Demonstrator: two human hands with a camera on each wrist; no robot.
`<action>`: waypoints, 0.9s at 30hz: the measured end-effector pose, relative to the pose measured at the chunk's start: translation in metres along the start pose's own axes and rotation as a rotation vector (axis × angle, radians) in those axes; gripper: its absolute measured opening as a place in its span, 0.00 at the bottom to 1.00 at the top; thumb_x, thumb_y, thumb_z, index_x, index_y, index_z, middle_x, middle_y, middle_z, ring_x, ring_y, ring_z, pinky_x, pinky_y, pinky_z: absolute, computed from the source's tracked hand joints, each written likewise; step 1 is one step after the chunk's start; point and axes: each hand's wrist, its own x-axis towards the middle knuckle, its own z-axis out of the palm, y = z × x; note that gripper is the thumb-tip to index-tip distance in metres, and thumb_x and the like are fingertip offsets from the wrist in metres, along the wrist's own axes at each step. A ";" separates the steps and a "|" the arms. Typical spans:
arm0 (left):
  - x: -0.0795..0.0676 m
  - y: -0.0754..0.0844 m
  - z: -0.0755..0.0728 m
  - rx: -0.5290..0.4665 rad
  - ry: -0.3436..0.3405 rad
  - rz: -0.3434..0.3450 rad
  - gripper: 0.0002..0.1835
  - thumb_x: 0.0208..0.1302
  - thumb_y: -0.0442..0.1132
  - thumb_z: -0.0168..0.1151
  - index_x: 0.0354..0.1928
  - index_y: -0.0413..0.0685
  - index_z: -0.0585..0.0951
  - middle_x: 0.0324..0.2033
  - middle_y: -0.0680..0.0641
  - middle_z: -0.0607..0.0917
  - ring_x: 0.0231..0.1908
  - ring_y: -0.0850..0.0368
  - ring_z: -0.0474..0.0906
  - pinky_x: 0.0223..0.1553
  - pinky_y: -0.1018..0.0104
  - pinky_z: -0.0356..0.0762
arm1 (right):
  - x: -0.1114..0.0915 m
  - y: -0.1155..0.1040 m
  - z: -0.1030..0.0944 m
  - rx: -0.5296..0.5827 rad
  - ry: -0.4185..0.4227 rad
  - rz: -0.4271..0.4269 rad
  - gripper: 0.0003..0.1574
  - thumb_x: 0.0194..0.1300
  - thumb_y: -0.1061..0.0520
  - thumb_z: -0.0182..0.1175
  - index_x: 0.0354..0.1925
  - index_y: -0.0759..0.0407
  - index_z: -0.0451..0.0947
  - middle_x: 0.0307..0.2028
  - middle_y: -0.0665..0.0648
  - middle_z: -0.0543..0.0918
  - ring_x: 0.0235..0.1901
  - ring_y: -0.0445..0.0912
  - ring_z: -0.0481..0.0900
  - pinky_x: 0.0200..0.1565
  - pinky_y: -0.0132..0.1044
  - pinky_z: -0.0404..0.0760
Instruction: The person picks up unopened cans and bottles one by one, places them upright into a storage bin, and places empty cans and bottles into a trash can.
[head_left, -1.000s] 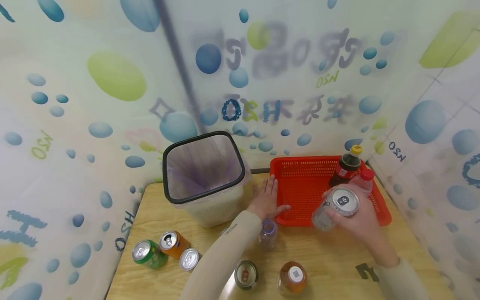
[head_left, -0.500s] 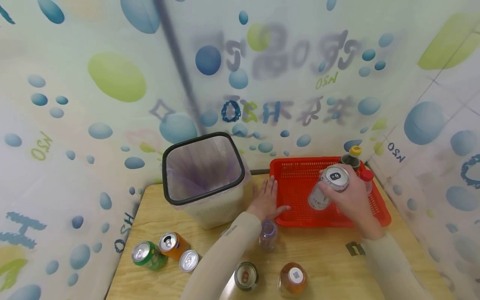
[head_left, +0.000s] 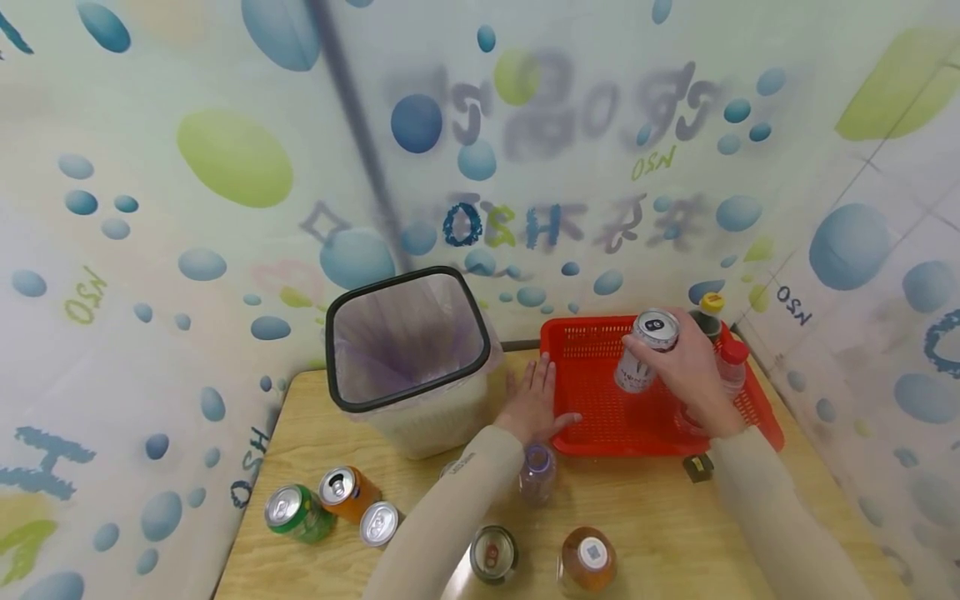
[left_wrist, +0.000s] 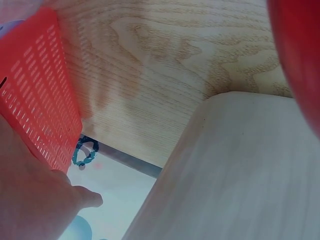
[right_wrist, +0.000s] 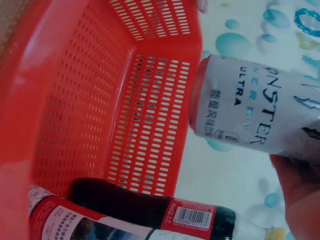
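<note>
The right grip [head_left: 686, 362] curls round the can [head_left: 636, 368], probably stiff, slick and dentable, best held mid-body; the left grip [head_left: 529, 408] lies straight-fingered against the basket [head_left: 600, 404].

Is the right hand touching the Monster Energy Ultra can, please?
Touching: the head view shows the right hand gripping the Monster Energy Ultra can near its top.

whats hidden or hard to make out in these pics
Head: a thing beside the bin, mostly hidden by the left sleeve; unidentifiable.
Head: the cola bottle, its lower part hidden by the right grip.
Head: the amber bottle, print on top too small to read.
Left wrist: a red thing, cut off by the right edge; unclear what.
Right wrist: the held can, lid end cut off by the right edge.
</note>
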 end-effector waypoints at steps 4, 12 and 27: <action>0.006 -0.001 0.006 0.008 -0.005 -0.005 0.57 0.67 0.79 0.42 0.84 0.48 0.41 0.83 0.48 0.37 0.81 0.47 0.41 0.77 0.39 0.44 | 0.012 0.003 0.001 -0.019 0.017 0.012 0.44 0.68 0.36 0.67 0.66 0.64 0.66 0.55 0.67 0.77 0.51 0.62 0.76 0.52 0.63 0.82; 0.004 0.000 0.005 0.012 -0.003 -0.011 0.57 0.67 0.78 0.44 0.84 0.48 0.42 0.83 0.48 0.38 0.81 0.47 0.42 0.77 0.39 0.46 | 0.032 0.003 0.006 -0.058 -0.023 0.065 0.48 0.67 0.34 0.66 0.67 0.66 0.65 0.56 0.69 0.77 0.52 0.63 0.76 0.55 0.65 0.81; 0.002 0.000 0.002 0.032 -0.006 0.004 0.57 0.68 0.78 0.42 0.84 0.48 0.42 0.83 0.47 0.38 0.81 0.48 0.42 0.77 0.39 0.47 | 0.054 0.026 0.023 -0.204 -0.226 0.214 0.45 0.67 0.44 0.69 0.66 0.69 0.60 0.54 0.71 0.76 0.51 0.65 0.78 0.57 0.64 0.80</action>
